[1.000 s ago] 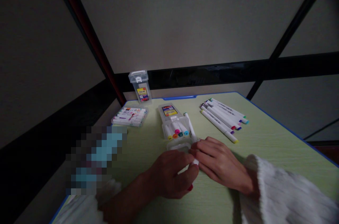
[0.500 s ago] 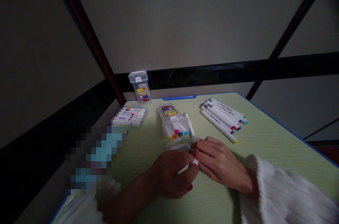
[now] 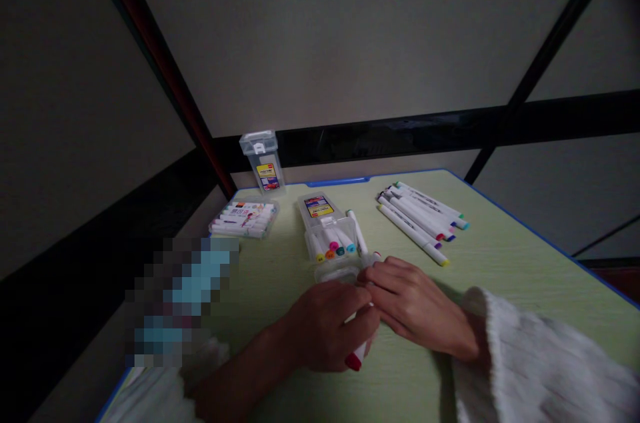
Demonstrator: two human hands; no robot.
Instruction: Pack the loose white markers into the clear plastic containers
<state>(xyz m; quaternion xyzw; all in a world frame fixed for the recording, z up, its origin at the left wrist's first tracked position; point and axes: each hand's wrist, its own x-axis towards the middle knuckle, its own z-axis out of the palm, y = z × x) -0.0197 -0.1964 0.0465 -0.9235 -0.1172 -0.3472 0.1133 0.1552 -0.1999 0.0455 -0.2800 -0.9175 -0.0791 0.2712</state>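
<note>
Low over the table's front, a white marker (image 3: 357,355) with a red end points down toward me. My left hand (image 3: 325,326) is closed round it, thumb and fingers pinching its middle. My right hand (image 3: 413,303) is closed against its upper part, touching the left fingertips; a small red edge shows above the right fingers. Just beyond my hands lies an open clear plastic marker case (image 3: 320,216), its lid (image 3: 336,272) toward me, with several markers (image 3: 334,246) inside showing coloured ends. Another white marker (image 3: 356,230) lies along the case's right side.
Several loose white markers (image 3: 417,213) lie in a pile at the back right. A clear upright case (image 3: 264,163) stands at the back left. Before it lies a flat case of markers (image 3: 245,218). A blurred blue patch (image 3: 200,283) covers the left edge of the green table (image 3: 500,276).
The marker's red end shows more below my left hand, and a red edge now shows above my right fingers. Both hands stay in nearly the same place.
</note>
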